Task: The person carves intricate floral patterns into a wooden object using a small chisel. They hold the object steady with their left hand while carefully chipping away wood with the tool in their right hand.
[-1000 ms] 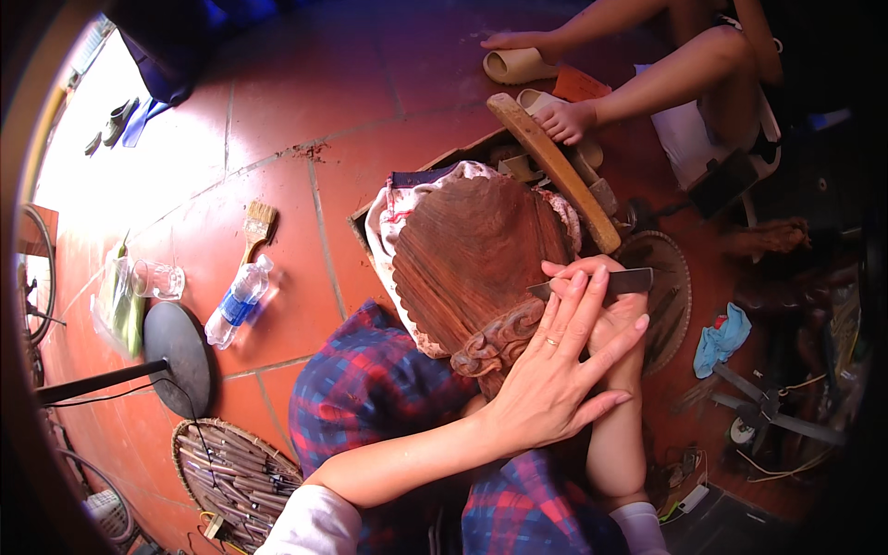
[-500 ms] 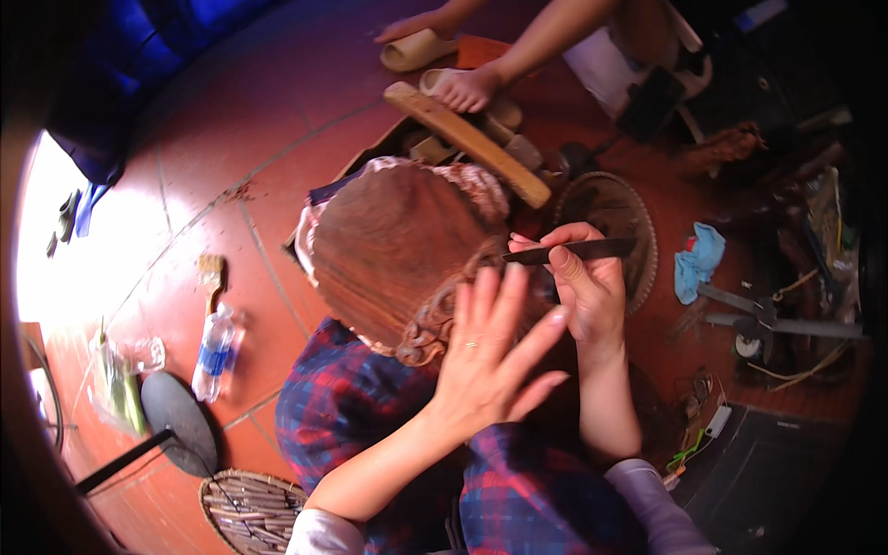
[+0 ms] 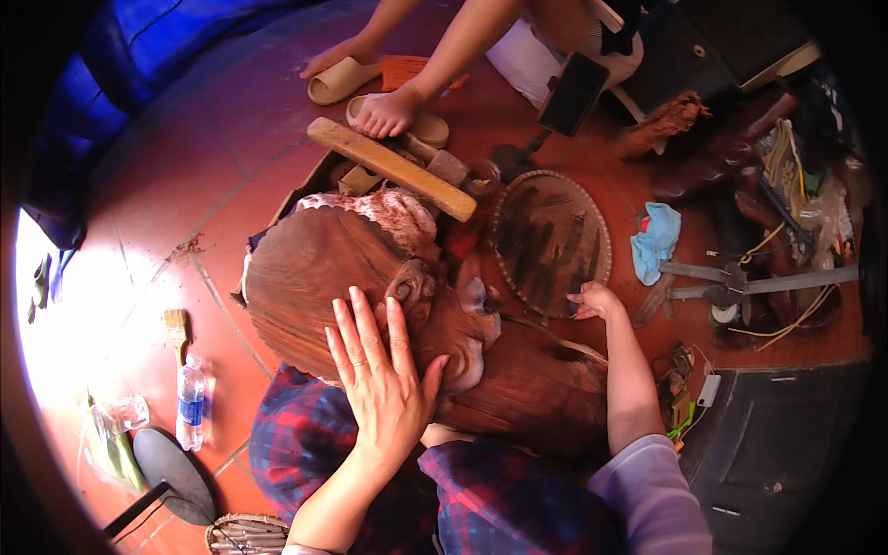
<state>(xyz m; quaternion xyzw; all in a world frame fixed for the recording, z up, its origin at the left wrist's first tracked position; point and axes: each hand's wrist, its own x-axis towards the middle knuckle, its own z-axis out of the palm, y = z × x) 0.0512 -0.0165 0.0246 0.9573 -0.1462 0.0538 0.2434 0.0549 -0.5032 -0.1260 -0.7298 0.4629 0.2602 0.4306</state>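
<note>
- Nearest, blue-and-red plaid cloth covers the knees, with the brown wood carving lying above it, centre; its broad smooth face is to the left, its scrolled and petal-like relief to the right.
- Left hand: palm down on the carving, fingers slightly apart and thumb spread.
- Right hand: arm extended, at the near rim of a round tray bearing dark strips; whether its fingers are closed on anything cannot be told.
- Left, on red floor tiles: a clear bottle with a blue label, and just beyond it, a flat brush.
- Right of the tray: a crumpled light-blue cloth.
- Beyond the carving: a pale wooden bar, lying aslant.
- Farthest: another person's bare foot with tan sandals; to their right, a dark phone.
</note>
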